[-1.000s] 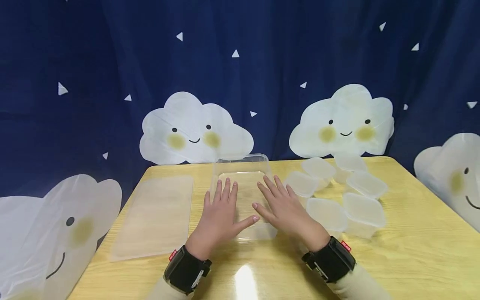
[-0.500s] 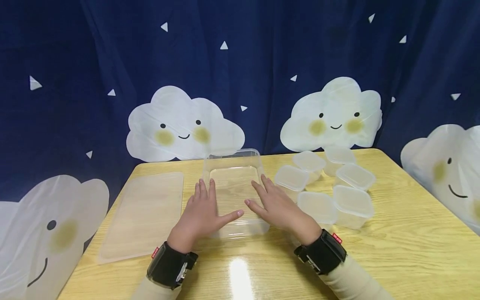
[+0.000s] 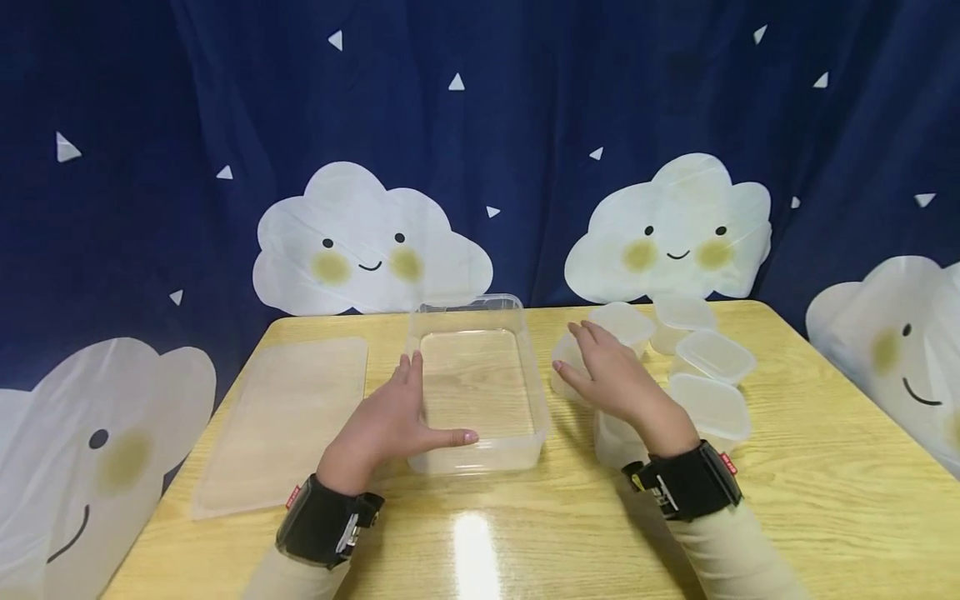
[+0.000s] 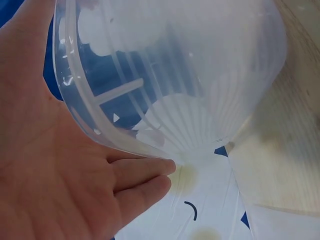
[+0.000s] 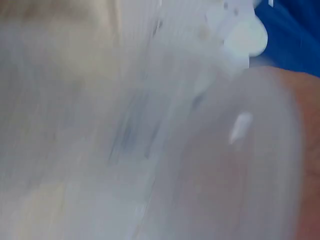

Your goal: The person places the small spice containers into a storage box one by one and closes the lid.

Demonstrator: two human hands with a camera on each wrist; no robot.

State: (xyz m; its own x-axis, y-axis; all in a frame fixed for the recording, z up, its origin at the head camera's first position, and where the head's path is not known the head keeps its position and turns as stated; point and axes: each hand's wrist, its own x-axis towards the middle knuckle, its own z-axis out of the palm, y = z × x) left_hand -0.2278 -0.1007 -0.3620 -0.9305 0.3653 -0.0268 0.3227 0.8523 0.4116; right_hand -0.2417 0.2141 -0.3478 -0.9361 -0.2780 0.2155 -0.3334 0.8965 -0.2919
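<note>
A large clear plastic storage box [image 3: 498,457] stands mid-table without a lid. My left hand [image 3: 386,421] is at its near left corner, the straight fingers along the left wall and the thumb stretched out over the near rim. The left wrist view shows the fingers outside the ribbed box wall [image 4: 200,95]. My right hand [image 3: 611,379] reaches over the small frosted lidded containers on the right, its fingers extended above the left one [image 3: 567,357] and the forearm side overlapping a nearer one [image 3: 618,442]. A translucent container edge [image 5: 225,165] fills the right wrist view, blurred.
A flat translucent rectangular lid [image 3: 300,417] lies on the wooden table [image 3: 555,533] left of the box. More small lidded containers [image 3: 708,408] stand at the right. A dark blue curtain [image 3: 532,108] with white clouds hangs behind the table.
My right hand has moved right, from over the large box to above the small containers. My left hand has shifted slightly left and nearer, to the box's near left corner.
</note>
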